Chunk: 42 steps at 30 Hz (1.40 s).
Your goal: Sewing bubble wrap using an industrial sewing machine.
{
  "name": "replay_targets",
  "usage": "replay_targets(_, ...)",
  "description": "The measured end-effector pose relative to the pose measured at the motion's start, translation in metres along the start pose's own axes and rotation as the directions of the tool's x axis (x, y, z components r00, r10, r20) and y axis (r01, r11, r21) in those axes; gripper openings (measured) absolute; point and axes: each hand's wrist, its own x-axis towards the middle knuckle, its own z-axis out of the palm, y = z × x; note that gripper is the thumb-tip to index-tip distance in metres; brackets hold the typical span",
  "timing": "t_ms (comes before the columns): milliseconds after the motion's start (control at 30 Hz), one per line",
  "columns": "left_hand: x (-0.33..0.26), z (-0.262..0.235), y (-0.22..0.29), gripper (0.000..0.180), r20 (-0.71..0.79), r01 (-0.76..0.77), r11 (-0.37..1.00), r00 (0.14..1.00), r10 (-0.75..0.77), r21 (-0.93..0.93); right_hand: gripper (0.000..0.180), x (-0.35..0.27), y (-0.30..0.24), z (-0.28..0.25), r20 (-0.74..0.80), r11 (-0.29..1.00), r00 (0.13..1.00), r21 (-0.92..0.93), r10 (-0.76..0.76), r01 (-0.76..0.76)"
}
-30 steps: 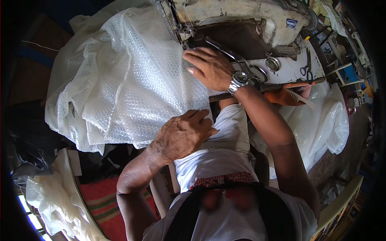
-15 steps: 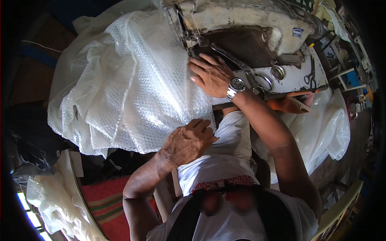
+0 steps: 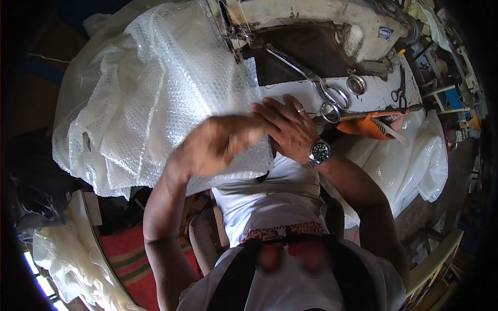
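Across the head view's upper left, a big heap of clear bubble wrap [image 3: 155, 98] spills over the work table [image 3: 378, 90] and hangs off its near edge. Left hand [image 3: 220, 145] is blurred, lying on the wrap's lower right part; whether its fingers grip the sheet cannot be told. Right hand [image 3: 285, 127], with a ring and a wristwatch [image 3: 320, 152], lies just beside it, fingers spread nearly flat on the wrap's edge and closed around nothing. Beyond the hands, a cream sewing machine [image 3: 321, 20] stands at the table's far side, bearing a small blue-and-white rectangular label [image 3: 384, 34] near its right end. Long scissors [image 3: 311, 78] lie on the table, handles toward the right hand. An orange plastic piece [image 3: 363, 127] sits at the table's right edge, above more clear plastic [image 3: 410, 155].
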Motion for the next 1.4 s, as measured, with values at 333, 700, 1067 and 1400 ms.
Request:
replay_targets(333, 0.010, 0.005, -0.082, 0.031, -0.376, 0.071, 0.761, 0.897, 0.234, 0.645, 0.061, -0.001, -0.012, 0.007, -0.105, 0.996, 0.991, 0.040, 0.080, -0.077)
replay_targets(700, 0.154, -0.100, -0.199, 0.031, -0.417, -0.004, 0.998, 0.909, 0.030, 0.062, 0.044, 0.018, -0.002, -0.002, -0.067, 1.000, 0.998, 0.004, -0.022, 0.022)
replay_targets(1067, 0.160, -0.085, -0.240, 0.041, -0.349, 0.043, 0.888, 0.928, 0.135, 0.458, 0.028, 0.037, 0.014, -0.010, 0.030, 0.971, 0.988, 0.190, -0.153, 0.145)
replay_targets(1400, 0.145, -0.066, -0.184, 0.037, -0.473, 0.333, 0.804, 0.878, -0.074, 0.493, 0.028, 0.053, 0.022, -0.024, 0.076, 0.944, 0.976, 0.281, -0.202, 0.173)
